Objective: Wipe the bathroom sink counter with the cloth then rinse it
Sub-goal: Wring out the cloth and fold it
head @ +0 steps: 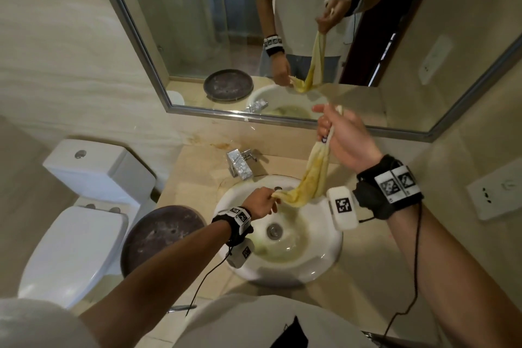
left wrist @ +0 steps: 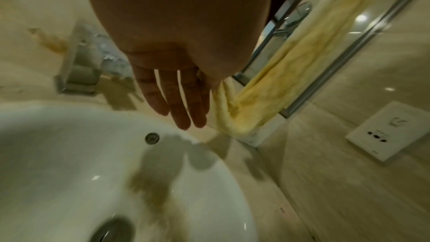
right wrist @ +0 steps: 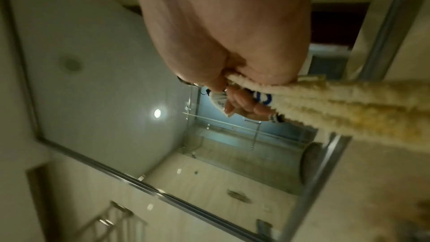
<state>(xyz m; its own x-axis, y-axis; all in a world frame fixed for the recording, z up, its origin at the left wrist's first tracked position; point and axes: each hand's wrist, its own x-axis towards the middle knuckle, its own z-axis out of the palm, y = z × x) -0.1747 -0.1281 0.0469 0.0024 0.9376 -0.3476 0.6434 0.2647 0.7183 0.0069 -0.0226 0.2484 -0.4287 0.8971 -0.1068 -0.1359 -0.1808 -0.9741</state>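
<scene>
the white sink (head: 324, 251) is sitting in the beige counter (head: 364, 285), and a little yellowish water is lying near its drain (head: 274, 230). the cloth (head: 312, 178) is hanging over the far right part of the sink, bunched into a long yellow rope. the right hand (head: 343, 135) is up high near the mirror (head: 282, 37), with its fingers wrapped tight round the top end of the cloth. the left hand (head: 261, 202) is low over the far rim of the sink, pinching the bottom end between thumb and first finger, while its other fingers (left wrist: 177, 102) are pointing out straight. the cloth is sloping down to the left between the two hands. the tap (head: 240, 164) is standing just left of the cloth on the far edge. a dark round tray (head: 161, 237) is sitting on the counter left of the sink, and a toilet (head: 82, 220) is further left. bare counter is showing to the right of the sink.
</scene>
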